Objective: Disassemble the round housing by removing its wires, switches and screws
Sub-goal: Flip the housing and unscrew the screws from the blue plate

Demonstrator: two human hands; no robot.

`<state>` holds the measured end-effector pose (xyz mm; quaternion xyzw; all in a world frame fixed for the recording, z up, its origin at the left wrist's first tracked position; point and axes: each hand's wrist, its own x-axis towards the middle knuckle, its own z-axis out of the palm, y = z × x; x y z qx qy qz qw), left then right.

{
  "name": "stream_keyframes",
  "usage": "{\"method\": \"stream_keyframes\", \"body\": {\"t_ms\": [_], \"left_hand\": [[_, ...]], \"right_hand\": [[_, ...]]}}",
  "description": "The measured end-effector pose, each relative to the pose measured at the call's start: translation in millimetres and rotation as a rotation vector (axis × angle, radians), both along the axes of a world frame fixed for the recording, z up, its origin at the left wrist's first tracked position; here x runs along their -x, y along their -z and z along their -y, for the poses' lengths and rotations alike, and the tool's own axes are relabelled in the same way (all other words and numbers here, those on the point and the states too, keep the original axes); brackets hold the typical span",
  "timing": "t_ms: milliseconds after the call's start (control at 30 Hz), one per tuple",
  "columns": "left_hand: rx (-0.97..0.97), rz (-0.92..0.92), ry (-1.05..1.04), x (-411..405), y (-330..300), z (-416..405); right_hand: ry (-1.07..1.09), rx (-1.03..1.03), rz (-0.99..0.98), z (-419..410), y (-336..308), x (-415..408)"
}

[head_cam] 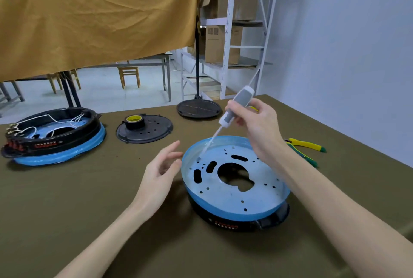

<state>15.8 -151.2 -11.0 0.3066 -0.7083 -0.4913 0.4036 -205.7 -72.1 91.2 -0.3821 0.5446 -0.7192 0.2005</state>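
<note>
Right hand (252,125) gripped the screwdriver (232,112), tip down on the round housing (237,190); left hand (159,175) hovered beside it, fingers relaxed.

Storeroom workshop, metal shelving (228,31), cardboard boxes (221,45), workbench (89,188)

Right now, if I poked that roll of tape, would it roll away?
Probably not. The tape lies flat on the black lid, hole facing up, so a poke would likely just slide it. It looks small and light. Stood on its edge, it could roll.
</note>
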Motion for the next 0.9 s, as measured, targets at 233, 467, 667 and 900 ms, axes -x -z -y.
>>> {"method": "stream_keyframes", "body": {"t_ms": [233, 467, 667, 900], "left_hand": [[-0.058, -0.021, 0.139, 4, 11, -7], [-0.067, -0.021, 0.137, 6, 12, -6], [-0.064, -0.021, 0.16, 6, 11, -4], [-0.072, -0.039, 0.171, 5, 11, -3]], "right_hand": [[-0.284, -0.043, 0.201, 48, 3, -28], [-0.452, -0.086, 0.381, 71, -7, -43], [-0.589, -0.056, 0.404, 75, 0, -49], [-0.615, -0.052, 0.332, 73, 4, -56]]}}
